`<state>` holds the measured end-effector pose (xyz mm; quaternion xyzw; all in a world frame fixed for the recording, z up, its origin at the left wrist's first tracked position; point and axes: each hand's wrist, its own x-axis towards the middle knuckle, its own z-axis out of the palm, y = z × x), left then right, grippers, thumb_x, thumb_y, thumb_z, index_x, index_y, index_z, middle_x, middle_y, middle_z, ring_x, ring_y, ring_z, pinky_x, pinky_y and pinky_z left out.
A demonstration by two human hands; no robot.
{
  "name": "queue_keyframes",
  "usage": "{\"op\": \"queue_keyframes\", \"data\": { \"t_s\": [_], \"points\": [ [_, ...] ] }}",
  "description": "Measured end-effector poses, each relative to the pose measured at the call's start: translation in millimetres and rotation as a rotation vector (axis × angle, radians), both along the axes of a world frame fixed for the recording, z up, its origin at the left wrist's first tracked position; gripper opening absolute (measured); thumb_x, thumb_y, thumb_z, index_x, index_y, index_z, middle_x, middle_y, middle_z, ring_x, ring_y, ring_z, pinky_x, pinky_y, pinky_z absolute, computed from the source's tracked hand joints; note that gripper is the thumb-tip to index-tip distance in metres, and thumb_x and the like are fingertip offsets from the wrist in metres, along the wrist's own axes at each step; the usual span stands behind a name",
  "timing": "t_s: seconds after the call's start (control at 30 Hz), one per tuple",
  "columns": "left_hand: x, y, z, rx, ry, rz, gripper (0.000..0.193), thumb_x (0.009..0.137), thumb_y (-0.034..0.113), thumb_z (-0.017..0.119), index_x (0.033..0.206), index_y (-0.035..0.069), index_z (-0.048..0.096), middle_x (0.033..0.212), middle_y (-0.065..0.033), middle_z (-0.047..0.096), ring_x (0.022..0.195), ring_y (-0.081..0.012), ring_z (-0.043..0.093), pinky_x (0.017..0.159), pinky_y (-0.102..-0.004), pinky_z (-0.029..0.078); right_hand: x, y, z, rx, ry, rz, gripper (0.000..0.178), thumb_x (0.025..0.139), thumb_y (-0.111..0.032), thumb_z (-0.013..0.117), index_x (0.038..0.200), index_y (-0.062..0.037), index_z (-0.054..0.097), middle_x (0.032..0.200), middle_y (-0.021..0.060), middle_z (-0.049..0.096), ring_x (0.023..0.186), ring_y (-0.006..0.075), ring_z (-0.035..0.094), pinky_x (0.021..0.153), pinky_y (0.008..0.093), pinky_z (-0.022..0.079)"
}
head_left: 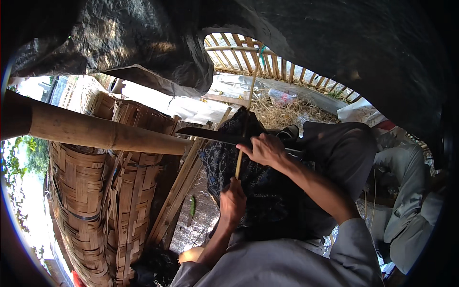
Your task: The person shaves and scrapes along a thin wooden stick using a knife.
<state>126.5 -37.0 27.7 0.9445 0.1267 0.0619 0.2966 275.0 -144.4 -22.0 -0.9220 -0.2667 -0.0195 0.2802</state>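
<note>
My left hand (pixel 233 203) is closed round the lower end of a long thin bamboo strip (pixel 251 91), which runs up and away from me over my lap. Above it, my right hand (pixel 264 150) grips a dark-bladed knife (pixel 205 134) whose blade points left across the strip. The right thumb presses on the strip beside the blade. A dark patterned cloth (pixel 253 196) lies over my lap under both hands. The knife's handle is mostly hidden by my fingers.
Tall woven bamboo baskets (pixel 79 191) stand at left, with a thick bamboo pole (pixel 105 134) crossing above them. Black plastic sheeting (pixel 334 48) hangs overhead. Beyond are a slatted bamboo fence (pixel 277 62) and dry straw (pixel 272 112). Another person's legs (pixel 406 191) are at right.
</note>
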Motion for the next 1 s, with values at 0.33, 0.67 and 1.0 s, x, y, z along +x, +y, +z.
{"op": "queue_keyframes", "data": {
  "t_s": [0.33,0.67,1.0],
  "points": [
    [-23.4,4.9,1.6,-0.018,-0.092,0.056,0.011,0.086,0.006,0.054,0.078,-0.002,0.056,0.052,-0.0185,0.049,0.041,-0.0274,0.054,0.04,-0.0339,0.037,-11.5,-0.2,15.2,0.113,0.187,0.072,0.05,0.086,-0.05,0.049,0.061,-0.0077,0.057,0.048,0.0159,0.053,0.048,0.0324,0.058,0.047,0.0415,0.048],
    [24.9,29.8,-16.3,-0.013,-0.138,-0.024,0.008,0.081,-0.001,0.049,0.085,0.0,0.057,0.064,-0.0215,0.056,0.061,-0.0393,0.058,0.049,-0.0436,0.043,-37.1,10.5,3.2,0.024,0.077,0.199,0.063,0.082,-0.063,0.045,0.058,-0.005,0.056,0.047,0.0157,0.053,0.046,0.0311,0.059,0.042,0.0402,0.048],
    [-24.8,24.7,-2.5,0.003,0.0,0.094,0.009,0.086,0.0,0.045,0.084,-0.004,0.053,0.057,-0.022,0.049,0.049,-0.0385,0.052,0.044,-0.0435,0.036,-37.9,27.9,-9.4,0.096,-0.058,0.184,0.067,0.08,-0.066,0.044,0.059,-0.0044,0.056,0.05,0.0174,0.055,0.046,0.0313,0.059,0.041,0.0391,0.048]
  ]
}}
